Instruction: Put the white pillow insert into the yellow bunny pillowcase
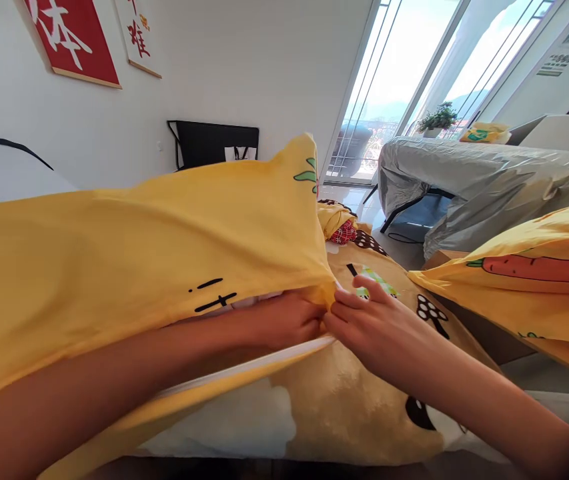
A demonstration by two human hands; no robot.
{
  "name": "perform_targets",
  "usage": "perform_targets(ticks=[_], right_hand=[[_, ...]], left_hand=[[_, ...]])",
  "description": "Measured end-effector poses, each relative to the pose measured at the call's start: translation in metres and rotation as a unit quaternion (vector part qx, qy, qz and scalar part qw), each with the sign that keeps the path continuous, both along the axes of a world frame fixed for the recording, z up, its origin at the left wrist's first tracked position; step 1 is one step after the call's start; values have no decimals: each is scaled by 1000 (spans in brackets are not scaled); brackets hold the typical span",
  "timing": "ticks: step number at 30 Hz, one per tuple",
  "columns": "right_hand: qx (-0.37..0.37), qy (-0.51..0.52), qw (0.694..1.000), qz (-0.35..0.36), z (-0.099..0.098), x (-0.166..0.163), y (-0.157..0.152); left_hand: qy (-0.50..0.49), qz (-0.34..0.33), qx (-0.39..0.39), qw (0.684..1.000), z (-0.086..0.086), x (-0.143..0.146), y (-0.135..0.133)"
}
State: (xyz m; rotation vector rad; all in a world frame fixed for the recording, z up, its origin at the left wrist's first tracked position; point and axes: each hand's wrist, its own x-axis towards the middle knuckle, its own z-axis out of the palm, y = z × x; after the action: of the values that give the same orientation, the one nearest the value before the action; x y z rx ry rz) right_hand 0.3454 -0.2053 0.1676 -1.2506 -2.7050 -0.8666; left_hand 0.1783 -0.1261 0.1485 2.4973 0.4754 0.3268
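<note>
A yellow pillowcase [204,233] with a green leaf print at its upper corner stretches across the left and middle of the view. Its long opening gapes towards me, and a white strip [264,360] runs along the lower edge. Through this opening reaches my left hand [294,320], its fingers curled closed at the right end of the slit, against the cloth. My right hand [364,327] pinches the same corner from outside, its fingertips meeting my left hand. Something whitish shows just inside the opening; most of the inside is hidden.
Beneath lies tan patterned bedding [364,400]. Another yellow cloth with a carrot print [539,273] is at the right. Behind stand a table under a silvery cover [464,157], a potted plant [439,118] and a black chair [199,143].
</note>
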Motion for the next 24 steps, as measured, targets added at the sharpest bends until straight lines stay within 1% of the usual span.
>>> perform_targets(ticks=[2,3,4,6,7,8,9,10,11,12,13,14,15,16,17,18,19,20,21,22,23,24], right_hand=[[-6,7,1000,-1,7,6,14],[-10,13,1000,-4,8,9,24],[-12,26,1000,-12,8,12,36],[-3,91,995,-45,-3,19,57],[7,149,986,-78,-14,23,66],[11,224,967,-124,-28,28,71],[4,315,932,-179,-44,34,73],[-20,417,877,-239,-62,40,71],[-76,515,801,-294,-79,46,66],[-150,600,713,-331,-96,51,59],[-213,671,627,-333,-111,56,49],[-269,723,551,-319,-123,58,37],[-314,754,491,-302,-133,59,26],[-346,773,447,-287,-140,59,15],[-370,782,418,-277,-146,59,6],[-388,784,400,-272,-151,57,-1],[-400,784,386,-276,-155,55,-5],[-402,783,377,-287,-160,52,-5],[-396,781,378,-300,-165,48,-2],[-378,776,394,-314,-170,43,3],[-352,763,432,-326,-174,37,10],[-314,731,508,-331,-178,30,19]], left_hand=[[31,-35,-104,993,8,-23,2],[53,-34,-134,989,12,-32,3],[72,-16,-134,988,14,-39,5],[80,44,-82,992,19,-46,14],[69,80,-68,992,21,-49,22],[56,113,-75,989,23,-51,32],[40,138,-106,984,25,-53,43],[25,153,-151,976,26,-55,55],[8,163,-198,966,28,-57,66],[-8,166,-233,958,28,-58,76],[-17,163,-248,955,28,-58,84],[-13,155,-238,959,26,-57,90],[4,150,-201,968,24,-55,93],[30,152,-140,978,21,-54,95],[62,164,-69,982,18,-53,94],[95,191,1,977,13,-54,92],[129,231,62,962,8,-58,90],[162,274,109,942,2,-64,86],[192,309,139,921,-3,-72,83],[211,328,152,908,-9,-81,80],[214,331,151,907,-13,-91,78],[201,324,143,913,-16,-101,77]])
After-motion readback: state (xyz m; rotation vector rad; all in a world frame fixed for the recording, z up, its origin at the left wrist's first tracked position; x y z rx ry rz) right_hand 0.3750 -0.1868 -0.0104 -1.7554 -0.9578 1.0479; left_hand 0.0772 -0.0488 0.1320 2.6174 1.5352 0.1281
